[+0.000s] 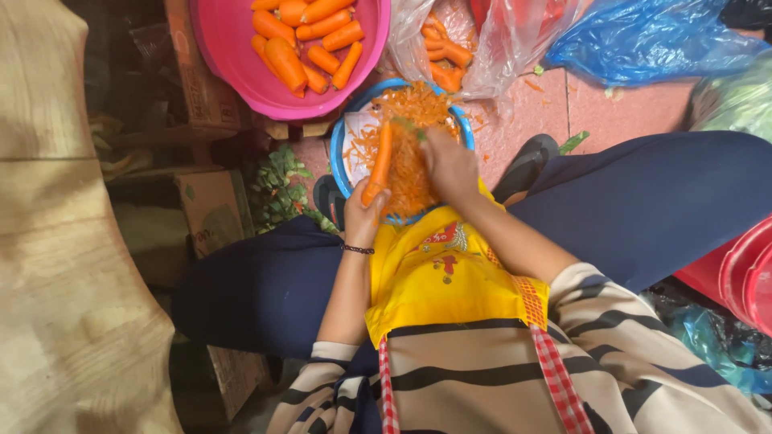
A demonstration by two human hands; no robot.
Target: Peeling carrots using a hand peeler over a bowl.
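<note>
a stiff, likely slippery peeled carrot [379, 163] was gripped at its near end by the left hand [363, 215] over the blue bowl [341, 153] of shavings, while a peeler, barely visible, was clenched in the right hand [449, 165].

A pink tiled floor [619, 112] carries everything. On it, a blue basin [346, 133] of carrot shavings sits at centre, a pink basin [233, 56] of peeled carrots at its eleven o'clock, and a clear bag [498, 48] at one o'clock. A blue plastic bag [651, 36] lies at two o'clock, cardboard boxes [213, 209] at nine.
</note>
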